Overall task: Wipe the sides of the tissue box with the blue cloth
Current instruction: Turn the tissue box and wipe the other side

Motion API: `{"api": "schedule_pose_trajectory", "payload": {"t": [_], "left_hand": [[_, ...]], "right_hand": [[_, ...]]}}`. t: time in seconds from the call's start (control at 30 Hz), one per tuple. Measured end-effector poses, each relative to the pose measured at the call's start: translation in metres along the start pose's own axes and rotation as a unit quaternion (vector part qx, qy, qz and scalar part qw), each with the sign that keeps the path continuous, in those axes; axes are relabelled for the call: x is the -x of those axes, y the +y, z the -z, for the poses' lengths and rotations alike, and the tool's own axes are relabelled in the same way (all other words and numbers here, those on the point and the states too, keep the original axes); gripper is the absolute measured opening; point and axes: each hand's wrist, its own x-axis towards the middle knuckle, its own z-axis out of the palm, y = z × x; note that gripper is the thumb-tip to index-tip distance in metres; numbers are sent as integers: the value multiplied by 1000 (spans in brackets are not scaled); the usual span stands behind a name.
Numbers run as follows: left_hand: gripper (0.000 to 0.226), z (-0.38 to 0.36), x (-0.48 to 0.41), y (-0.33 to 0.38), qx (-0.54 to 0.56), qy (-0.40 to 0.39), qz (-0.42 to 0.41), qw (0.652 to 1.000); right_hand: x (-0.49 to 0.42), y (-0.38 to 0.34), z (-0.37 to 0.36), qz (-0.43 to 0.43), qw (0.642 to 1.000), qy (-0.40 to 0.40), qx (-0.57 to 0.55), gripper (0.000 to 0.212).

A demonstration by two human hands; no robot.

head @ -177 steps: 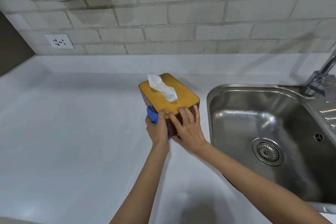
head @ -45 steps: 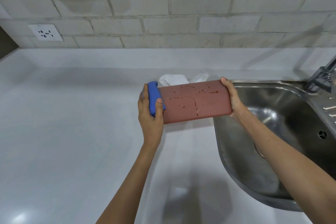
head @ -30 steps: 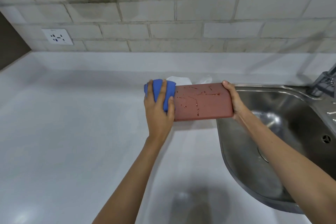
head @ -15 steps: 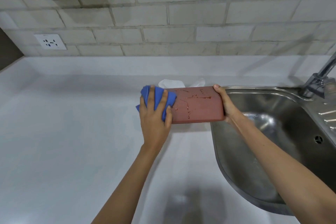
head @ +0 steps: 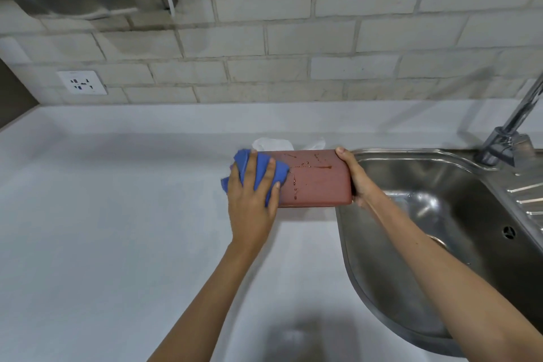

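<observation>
Blue cloth (head: 258, 175) lies under the left hand (head: 252, 200), pressed flat against the left part of the reddish tissue box (head: 316, 182). The right hand (head: 357, 179) grips its other end above the white desk (head: 117, 214). Dark streaks remain; wiping rightward seems next.

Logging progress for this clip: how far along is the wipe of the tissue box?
Midway. In hand: the left hand presses the blue cloth on the left end of the tissue box, which the right hand holds tipped on its side. Left: dark streaks and drips show on the uncovered face. Nothing looks finished; other sides are hidden.
</observation>
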Motion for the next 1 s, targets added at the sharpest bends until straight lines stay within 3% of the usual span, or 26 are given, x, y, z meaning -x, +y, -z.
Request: {"api": "schedule_pose_trajectory", "payload": {"t": [0.13,0.27,0.33,0.57,0.67,0.77,0.9,1.0], "left_hand": [[39,11,44,-18,1,-17,-51,999],[35,16,8,-23,39,9,55,998],[35,10,-18,-13,44,14,80,996],[36,2,35,-9,-1,-10,-94,996],[37,6,37,-20,19,10,0,1000],[35,-2,23,6,35,40,113,992],[41,-17,27,51,34,6,35,999],[38,-17,36,31,17,0,-61,998]], "right_hand": [[2,-1,0,-6,1000,1,17,50],[4,0,-1,-7,1000,6,19,55],[4,0,-3,-4,1000,4,15,47],[2,1,-2,2,1000,12,0,43],[3,0,-5,0,1000,26,9,37],[5,3,-11,-5,999,40,8,51],[6,2,-14,-11,999,50,10,76],[5,2,-12,-6,999,46,19,73]]}}
